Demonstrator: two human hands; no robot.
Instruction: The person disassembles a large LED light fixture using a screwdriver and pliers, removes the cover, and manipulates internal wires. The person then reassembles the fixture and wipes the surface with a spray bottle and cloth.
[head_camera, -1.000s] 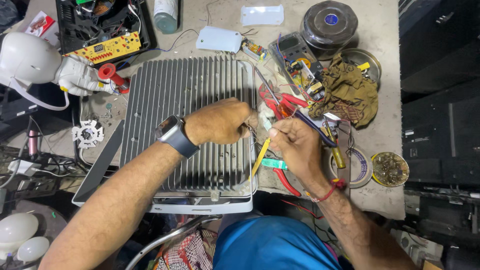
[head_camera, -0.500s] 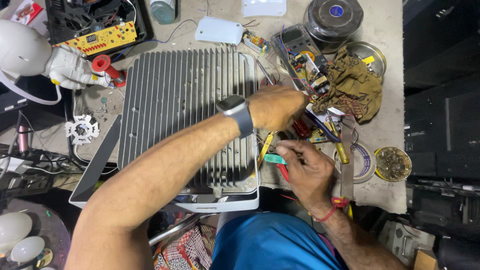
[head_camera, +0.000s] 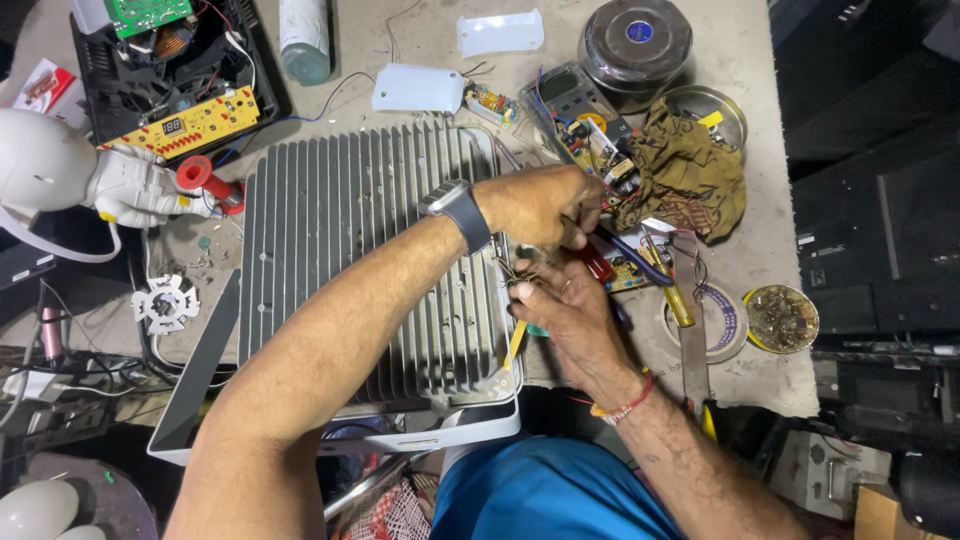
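Observation:
A large grey finned metal housing (head_camera: 360, 260) lies in front of me on the bench. My left hand (head_camera: 540, 205), with a dark watch on its wrist, reaches across the fins to the housing's right edge, its fingers closed around a red-handled tool (head_camera: 600, 262). Just below it, my right hand (head_camera: 565, 315), with a red thread at the wrist, pinches a bunch of thin brown wires (head_camera: 515, 272) that come out at that edge. The two hands almost touch. A yellow-handled tool (head_camera: 514, 345) lies under my right hand against the housing.
To the right lie a small circuit board, a yellow screwdriver (head_camera: 672, 290), a brown rag (head_camera: 685, 170), round tins and a tape roll (head_camera: 715, 320). A multimeter (head_camera: 565, 95) and white plastic covers are behind. An opened black appliance (head_camera: 170, 70) and white lamp bulb (head_camera: 50, 165) sit left.
My left hand has slid from the middle of the fins to the housing's right edge and closed over the red-handled tool. My right hand has come up and left to the wires.

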